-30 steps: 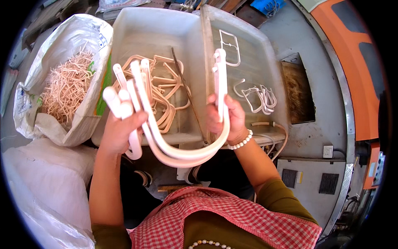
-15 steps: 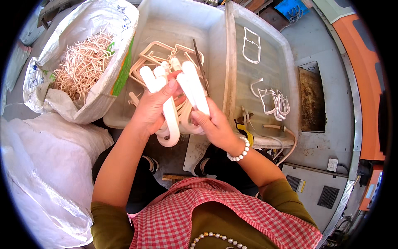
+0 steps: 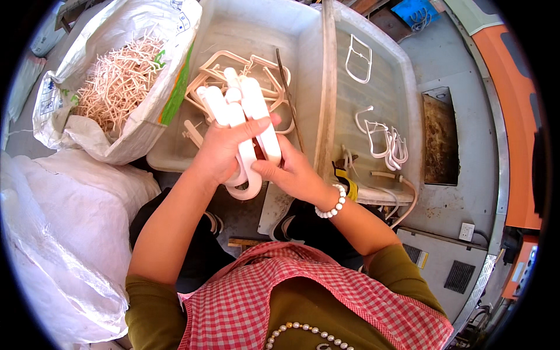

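Observation:
Both hands hold a bundle of thick white plastic pieces (image 3: 254,96) with rounded ends and a curved lower bend. My left hand (image 3: 224,150) wraps round the bundle from the left, thumb across its front. On the other side, my right hand (image 3: 296,172) grips its lower right part, thumb on the front and most fingers hidden behind. The bundle is over the near edge of a pale plastic tub (image 3: 265,20). Behind it in the tub lie cream-coloured plastic frames (image 3: 219,58) and a thin dark rod (image 3: 283,76).
At left stands a white woven sack (image 3: 55,119) full of small pinkish plastic sticks (image 3: 116,79), above a white sack (image 3: 70,198). A second tub (image 3: 402,64) at right holds water, a white loop (image 3: 370,65) and thin white frames (image 3: 395,153). A hose (image 3: 413,201) hangs over its near edge.
The white pieces, spread in two groups before, are now drawn together into one upright bundle. My right hand has moved slightly left and closer to my left hand.

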Action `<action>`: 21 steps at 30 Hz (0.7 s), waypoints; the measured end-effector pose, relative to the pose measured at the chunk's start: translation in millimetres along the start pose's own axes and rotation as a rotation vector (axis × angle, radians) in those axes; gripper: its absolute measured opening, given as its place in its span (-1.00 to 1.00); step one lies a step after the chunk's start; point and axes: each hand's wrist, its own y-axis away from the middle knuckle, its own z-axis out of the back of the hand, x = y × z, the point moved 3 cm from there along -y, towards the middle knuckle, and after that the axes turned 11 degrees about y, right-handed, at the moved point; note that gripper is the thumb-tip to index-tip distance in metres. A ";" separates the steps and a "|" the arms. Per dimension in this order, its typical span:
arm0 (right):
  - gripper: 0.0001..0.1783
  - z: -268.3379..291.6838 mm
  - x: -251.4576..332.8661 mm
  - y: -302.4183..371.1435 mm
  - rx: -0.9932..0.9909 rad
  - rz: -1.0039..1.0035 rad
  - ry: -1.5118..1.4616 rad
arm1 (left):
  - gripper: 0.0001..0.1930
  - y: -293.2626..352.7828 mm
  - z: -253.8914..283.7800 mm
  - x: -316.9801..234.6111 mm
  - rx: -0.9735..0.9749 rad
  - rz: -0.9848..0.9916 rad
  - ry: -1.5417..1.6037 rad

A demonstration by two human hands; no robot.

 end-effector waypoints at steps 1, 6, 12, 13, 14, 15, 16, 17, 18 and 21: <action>-0.42 -0.3 1.8 -1.1 -0.006 0.004 -0.010 | -0.64 -0.7 -0.6 -2.6 -0.015 -0.031 0.030; -0.43 -3.7 5.9 -5.7 0.007 -0.009 -0.077 | -0.63 0.0 -2.5 -7.8 0.021 -0.018 -0.007; -0.58 5.4 21.8 -24.8 0.014 -0.001 -0.010 | -0.63 -5.4 -5.0 -33.5 0.016 -0.178 -0.014; -0.58 10.9 26.6 -32.7 -0.040 0.012 -0.047 | -0.66 -3.7 -5.8 -45.5 0.023 -0.203 0.008; -0.58 16.5 29.6 -41.1 -0.094 0.025 -0.084 | -0.66 -0.4 -7.4 -60.2 -0.015 -0.256 -0.022; -0.58 26.2 29.3 -49.3 -0.144 0.040 -0.088 | -0.66 2.0 -3.6 -74.2 -0.012 -0.315 -0.034; -0.60 33.0 21.3 -57.6 -0.170 0.010 -0.087 | -0.65 5.7 -2.4 -86.7 -0.012 -0.375 -0.044; -0.62 38.1 6.8 -65.5 -0.195 -0.020 -0.085 | -0.71 9.6 -3.8 -96.4 -0.096 -0.481 0.034; -0.64 38.9 -11.6 -73.7 -0.212 -0.051 -0.085 | -0.72 13.7 0.6 -102.5 -0.129 -0.552 0.014; -0.72 20.2 -107.8 -88.0 -0.080 -0.177 0.285 | -0.75 13.4 9.7 -114.5 -0.254 -0.684 -0.003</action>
